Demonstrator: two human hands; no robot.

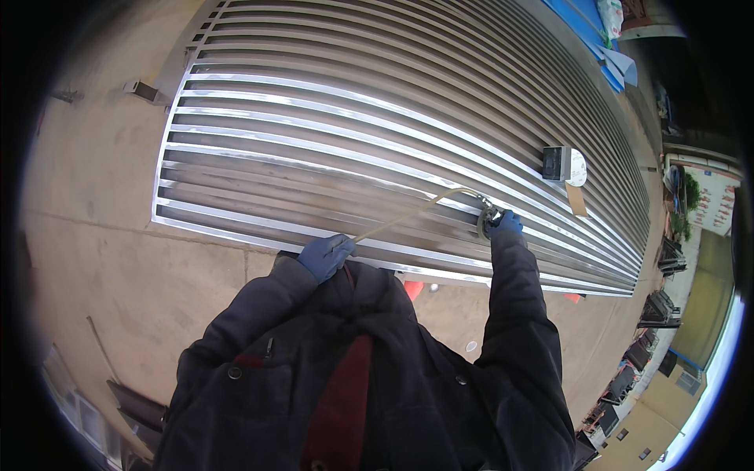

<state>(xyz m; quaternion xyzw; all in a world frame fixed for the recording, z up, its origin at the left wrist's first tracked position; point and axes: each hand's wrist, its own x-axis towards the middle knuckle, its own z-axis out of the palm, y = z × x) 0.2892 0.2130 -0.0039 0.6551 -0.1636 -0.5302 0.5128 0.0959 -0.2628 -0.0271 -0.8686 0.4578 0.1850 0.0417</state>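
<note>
A large metal frame of long parallel slats [259,149] lies in front of me; several near slats shine brightly, while those farther off look duller. My right hand [506,224], in a blue glove, is closed around a small air sander [484,221] with a round head, which rests on the slats right of centre. A pale yellowish hose [404,213] arcs from the sander to the left. My left hand [325,257], also gloved in blue, is closed on that hose above the frame's near edge. The sander's underside is hidden.
On the slats at right sit a dark box [556,163], a white round disc [578,168] and a brown strip [577,200]. Blue sheeting [585,31] lies at the far right. A short metal tube [141,90] stands left of the frame. Something red [412,289] shows under the near edge.
</note>
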